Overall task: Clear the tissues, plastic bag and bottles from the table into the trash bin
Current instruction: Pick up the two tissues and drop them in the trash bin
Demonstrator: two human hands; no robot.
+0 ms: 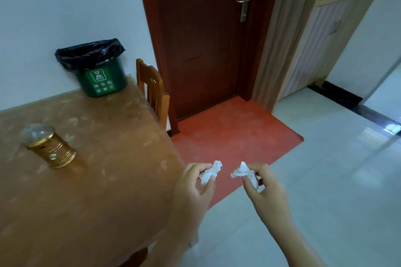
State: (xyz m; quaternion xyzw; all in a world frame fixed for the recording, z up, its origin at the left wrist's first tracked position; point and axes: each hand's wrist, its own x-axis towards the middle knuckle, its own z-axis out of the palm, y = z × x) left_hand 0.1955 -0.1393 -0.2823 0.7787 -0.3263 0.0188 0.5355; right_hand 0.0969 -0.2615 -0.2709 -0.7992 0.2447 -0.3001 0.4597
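— Both hands are up close: the left hand (196,182) pinches a crumpled tissue (210,172) between thumb and fingertips, and the right hand (263,182) pinches a second tissue (244,172) the same way. The two wads sit near each other without touching.

— How will they handle?

— Very light and soft, I'd judge. They crush under any pressure, so a loose fingertip pinch is enough. Loose corners stick out of each grip, and a scrap could tear off or flutter away if swung quickly; closing the fingers round the whole wad would be safer.

— Where do they go?

— Into the green trash bin (99,78), which stands on the far corner of the counter (97,180), against the wall. Its black liner (89,53) is folded over the rim and the mouth looks open.

— Is the way clear?

— Mostly. The left hand is over the counter's near right edge, the right hand out over the floor. Between them and the bin the counter top lies bare. A gold-labelled bottle (48,149) stands off to the left, well apart from that line. A wooden chair (154,91) is tucked against the counter's right edge just beside the bin, so a reach from the right should stay above its back.

— And the plastic bag?

— None shows here.
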